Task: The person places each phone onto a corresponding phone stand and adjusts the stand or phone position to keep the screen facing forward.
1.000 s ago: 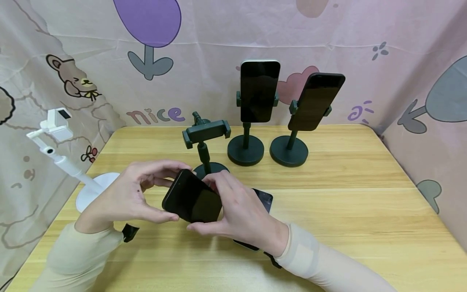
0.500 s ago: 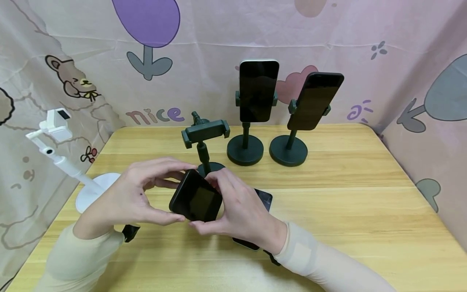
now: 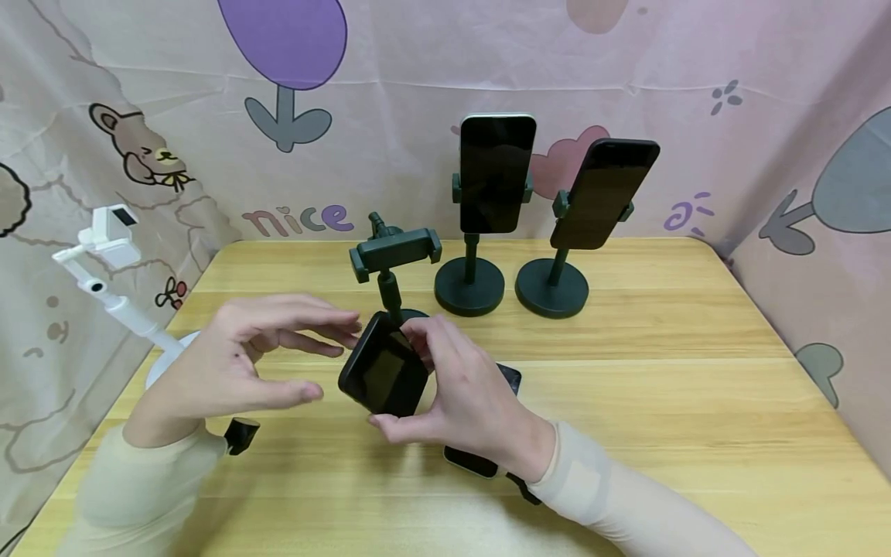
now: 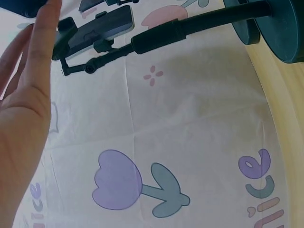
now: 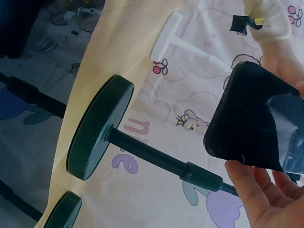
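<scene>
My right hand (image 3: 466, 387) holds a black smartphone (image 3: 383, 371) between thumb and fingers, its screen tilted up over the table. In the right wrist view, fingers of that hand grip the lower edge of the phone (image 5: 247, 118). To the left, my left hand (image 3: 257, 356) has its thumb and fingers spread, a small gap away from the phone. Just behind the hands stands a dark green phone stand (image 3: 397, 249) with nothing in its clamp; the held phone covers part of its base. A second phone (image 3: 473, 462) lies on the table, partly hidden under my right hand.
Two more dark green stands at the back carry a phone (image 3: 497, 174) held upright and a phone (image 3: 604, 195) leaning right. A white stand (image 3: 125, 302) is at the left, partly behind my left hand. The wooden table (image 3: 682, 371) backs onto a patterned curtain.
The left hand has let go of the phone and drawn back left. The phone, now held by the right hand alone, has shifted slightly right and tilted more steeply.
</scene>
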Demonstrator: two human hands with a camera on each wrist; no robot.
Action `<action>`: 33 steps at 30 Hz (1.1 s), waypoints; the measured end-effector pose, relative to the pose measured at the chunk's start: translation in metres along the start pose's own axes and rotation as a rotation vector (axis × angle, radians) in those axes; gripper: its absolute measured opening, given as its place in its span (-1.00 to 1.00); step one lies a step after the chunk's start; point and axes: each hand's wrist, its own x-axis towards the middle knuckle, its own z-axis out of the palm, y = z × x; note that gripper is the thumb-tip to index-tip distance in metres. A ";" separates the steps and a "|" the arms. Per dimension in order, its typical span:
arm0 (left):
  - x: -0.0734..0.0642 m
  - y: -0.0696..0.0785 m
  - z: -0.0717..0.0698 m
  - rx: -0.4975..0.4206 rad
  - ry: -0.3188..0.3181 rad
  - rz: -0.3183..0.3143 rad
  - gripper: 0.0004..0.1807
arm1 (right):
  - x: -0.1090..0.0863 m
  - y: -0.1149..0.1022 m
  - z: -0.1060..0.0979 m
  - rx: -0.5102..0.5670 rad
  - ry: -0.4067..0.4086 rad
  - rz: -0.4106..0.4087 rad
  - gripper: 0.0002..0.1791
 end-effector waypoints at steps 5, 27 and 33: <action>0.001 0.002 0.000 0.088 0.190 -0.047 -0.51 | 0.002 0.000 -0.004 0.020 0.008 0.029 -0.03; 0.022 0.012 0.020 0.420 0.538 -0.250 -0.57 | 0.011 -0.002 -0.046 0.171 0.159 0.136 0.01; 0.027 0.013 0.022 0.424 0.547 -0.286 -0.59 | 0.012 -0.002 -0.050 0.176 0.178 0.152 -0.01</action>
